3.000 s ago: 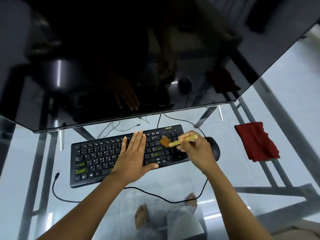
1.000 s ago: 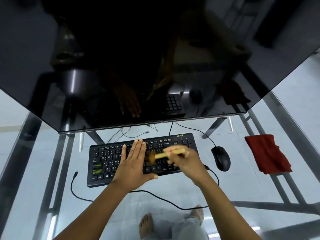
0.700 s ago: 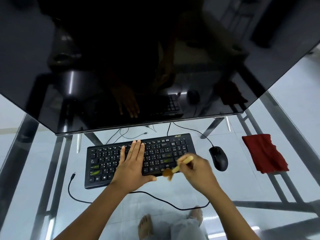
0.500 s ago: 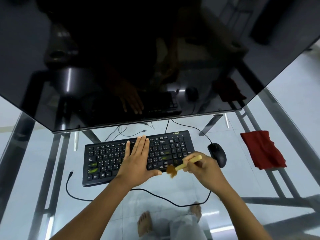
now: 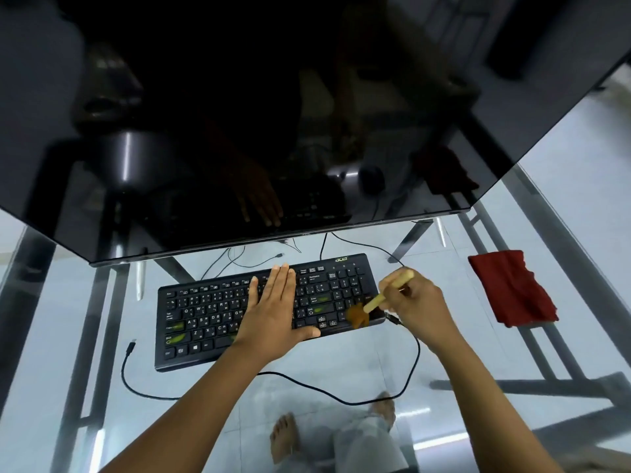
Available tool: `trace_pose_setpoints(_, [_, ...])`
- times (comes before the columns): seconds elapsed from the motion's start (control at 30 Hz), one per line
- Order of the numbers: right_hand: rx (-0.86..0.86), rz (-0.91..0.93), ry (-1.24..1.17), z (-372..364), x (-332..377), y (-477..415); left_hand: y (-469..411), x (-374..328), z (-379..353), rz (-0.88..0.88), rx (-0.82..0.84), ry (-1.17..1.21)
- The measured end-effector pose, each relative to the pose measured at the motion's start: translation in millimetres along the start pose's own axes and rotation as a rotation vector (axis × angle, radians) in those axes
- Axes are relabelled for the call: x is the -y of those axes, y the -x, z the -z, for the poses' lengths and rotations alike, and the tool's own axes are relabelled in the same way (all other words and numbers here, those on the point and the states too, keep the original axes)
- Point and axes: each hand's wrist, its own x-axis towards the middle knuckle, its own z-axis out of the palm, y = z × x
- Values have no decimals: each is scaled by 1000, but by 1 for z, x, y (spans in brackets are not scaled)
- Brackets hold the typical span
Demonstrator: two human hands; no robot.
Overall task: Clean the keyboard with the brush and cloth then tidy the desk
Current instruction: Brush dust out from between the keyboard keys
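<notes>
- Left hand [image 5: 273, 312] lies flat and spread on the middle of the keyboard [image 5: 205, 315], centre frame, pinning it to the glass desk [image 5: 341, 356].
- Right hand [image 5: 418, 308] pinches the brush [image 5: 382, 297] by its pale handle; bristles sit on the keyboard's lower right corner.
- Cloth [image 5: 512, 288] lies untouched at right of frame, well apart from the keyboard.
- We judge we're mid-brushing. To do it well: short light strokes, sweep debris off the near edge, not back into the keys.
- We should keep the palm pressing so the board doesn't slide on glass.
- Keys under the left palm need a pass too; shift the hand for that.
- Watch the cable [image 5: 415, 349] near the right wrist.
</notes>
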Motion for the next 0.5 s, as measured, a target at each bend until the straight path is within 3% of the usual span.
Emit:
trace_pose_setpoints(0.07, [-118,47,42,-1,-4,-5,1,-1,0,-5,14,0])
trace_pose_setpoints(0.13, [-241,28,-126,1,0,-10,-1,0,1,1,-14,12])
trace_pose_setpoints(0.2, [-155,-9,-248,-4,0,-12,-1,-2,0,-13,-9,5])
trace_pose_setpoints(0.27, [-34,30,-190,-16,6,-6,0,1,0,-15,-15,-9])
trace_pose_setpoints(0.4, [-268,115,-160,-23,14,-11,0,2,-2,-18,-26,-10])
trace_pose_setpoints(0.5, [-80,149,-133,-37,25,-15,-1,3,-3,-23,-32,-12])
